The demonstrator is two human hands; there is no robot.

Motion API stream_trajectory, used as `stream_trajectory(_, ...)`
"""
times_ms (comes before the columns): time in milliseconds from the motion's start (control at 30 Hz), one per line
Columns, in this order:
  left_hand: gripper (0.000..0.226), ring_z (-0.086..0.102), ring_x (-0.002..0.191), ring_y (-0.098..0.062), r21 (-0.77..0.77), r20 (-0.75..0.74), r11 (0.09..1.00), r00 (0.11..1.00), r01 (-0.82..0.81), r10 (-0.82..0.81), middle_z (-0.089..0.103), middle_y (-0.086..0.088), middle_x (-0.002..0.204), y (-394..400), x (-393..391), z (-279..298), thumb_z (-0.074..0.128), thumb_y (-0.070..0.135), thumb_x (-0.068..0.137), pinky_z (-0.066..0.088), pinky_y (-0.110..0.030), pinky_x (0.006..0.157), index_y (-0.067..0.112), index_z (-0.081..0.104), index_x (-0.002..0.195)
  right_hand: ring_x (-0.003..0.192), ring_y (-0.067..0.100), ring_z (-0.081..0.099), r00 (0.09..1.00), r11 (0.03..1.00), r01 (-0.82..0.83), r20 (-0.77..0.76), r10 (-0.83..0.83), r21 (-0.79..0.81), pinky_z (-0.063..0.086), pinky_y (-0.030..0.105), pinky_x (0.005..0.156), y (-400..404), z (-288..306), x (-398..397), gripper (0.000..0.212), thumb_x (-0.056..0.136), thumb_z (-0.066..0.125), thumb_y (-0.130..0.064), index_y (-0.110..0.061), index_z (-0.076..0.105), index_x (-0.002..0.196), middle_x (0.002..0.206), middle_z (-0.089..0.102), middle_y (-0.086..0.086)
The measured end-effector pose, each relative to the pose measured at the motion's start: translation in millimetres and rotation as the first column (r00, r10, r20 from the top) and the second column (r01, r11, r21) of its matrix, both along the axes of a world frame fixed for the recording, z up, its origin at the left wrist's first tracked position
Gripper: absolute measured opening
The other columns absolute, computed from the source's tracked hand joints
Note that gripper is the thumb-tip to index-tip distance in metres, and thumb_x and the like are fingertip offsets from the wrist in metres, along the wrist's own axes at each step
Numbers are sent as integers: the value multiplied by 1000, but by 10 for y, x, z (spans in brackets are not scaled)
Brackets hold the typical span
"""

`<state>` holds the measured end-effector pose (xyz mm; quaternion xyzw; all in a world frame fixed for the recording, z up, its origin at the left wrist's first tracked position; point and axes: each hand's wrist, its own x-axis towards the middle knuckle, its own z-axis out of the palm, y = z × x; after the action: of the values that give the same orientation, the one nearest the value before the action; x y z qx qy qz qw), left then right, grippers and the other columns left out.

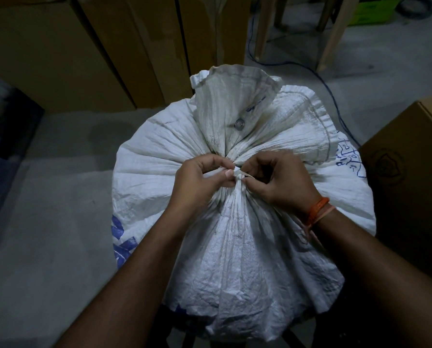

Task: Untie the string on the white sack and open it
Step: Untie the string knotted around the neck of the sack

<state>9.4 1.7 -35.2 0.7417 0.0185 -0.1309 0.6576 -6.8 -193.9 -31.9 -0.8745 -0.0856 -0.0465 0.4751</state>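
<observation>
A white sack (pixel 235 247) is seen from above, standing upright in the middle of the view, its woven cloth gathered into a tight neck. The neck is bound by a pale string (pixel 238 174), knotted at the point where the folds meet. Beyond the knot the loose mouth of the sack is flared upward and away, and a small round metal disc (pixel 239 124) is seen on that flap. Blue print is visible on the sack's left and right sides.

The knot is pinched from the left by the left hand (pixel 200 182), thumb and forefinger curled onto the string. From the right, the string is pinched by the right hand (pixel 280 179), and a short free end is seen sticking out between its fingertips. Both hands are held right against the sack's neck, nearly touching each other. An orange band (pixel 316 209) is worn on the right wrist.

Left of and behind the sack, tall brown boxes (pixel 84 46) are stood on end. Just right of the sack a carton (pixel 411 172) is set. A blue cable (pixel 335 96) is trailed across the grey floor (pixel 46 222) behind the sack, near pale furniture legs (pixel 333 28).
</observation>
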Motion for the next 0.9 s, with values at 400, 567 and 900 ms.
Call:
stream_trajectory(400,10,84,86,-31,4,3,1000,1000,18,-18,85,-14,100,-4,6,-47,80,2,90,66,-37,83,12,81,90,70,17,74,1000,1000,20,-8,-20,-14,57,32,64,-19,-11,33,7,78,80,-3,-10,79,75,74,78,2)
stream_trajectory(567,9,84,87,-30,-16,4,1000,1000,19,-19,85,-11,96,-16,16,-68,80,1,89,68,-45,88,11,81,90,67,21,72,999,998,50,19,-50,-33,56,40,62,9,-46,43,4,79,81,-8,-11,79,77,72,76,4)
stream_trajectory(900,11,83,82,-26,-28,13,999,1000,27,-27,84,-11,94,-21,6,-51,78,-1,90,66,-37,84,10,80,91,66,17,72,1000,999,14,-7,-14,-38,54,29,59,-37,58,-19,12,80,84,-21,-13,76,75,71,75,0)
